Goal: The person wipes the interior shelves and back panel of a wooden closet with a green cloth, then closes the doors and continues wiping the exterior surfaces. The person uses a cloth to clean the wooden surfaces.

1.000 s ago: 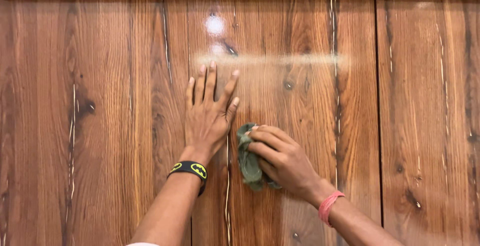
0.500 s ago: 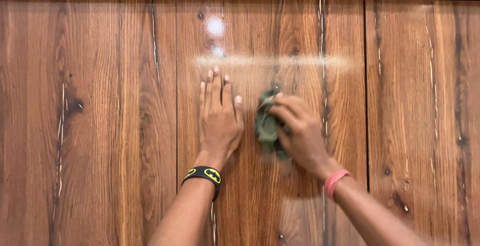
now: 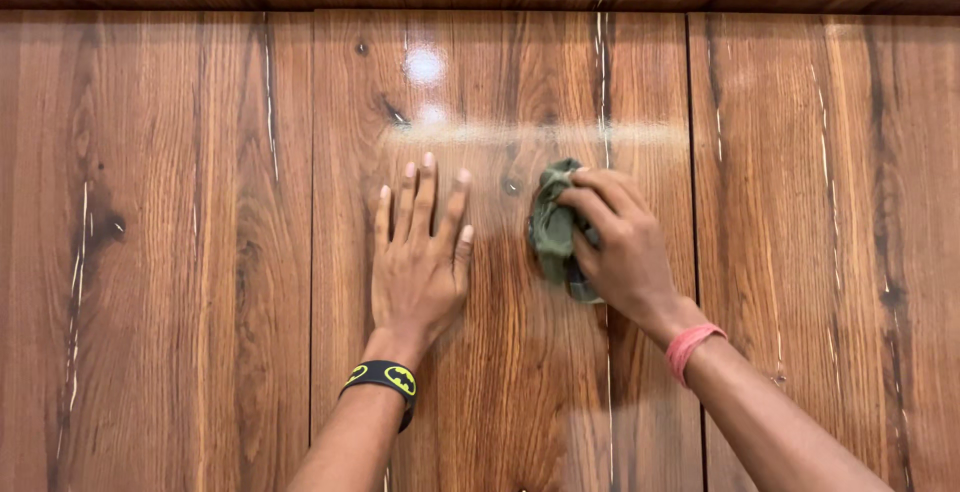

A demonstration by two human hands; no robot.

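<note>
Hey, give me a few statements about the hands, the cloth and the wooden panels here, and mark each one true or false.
1. The right hand grips a bunched green cloth against the wooden panel. True.
2. The left hand is clenched in a fist. False: it lies flat on the panel, fingers spread and pointing up.
3. A black wristband with a yellow emblem sits on the left wrist. True.
4. The band on the right wrist is blue. False: the right wristband is pinkish red.
5. The two hands overlap. False: a gap of bare wood separates them.
</note>
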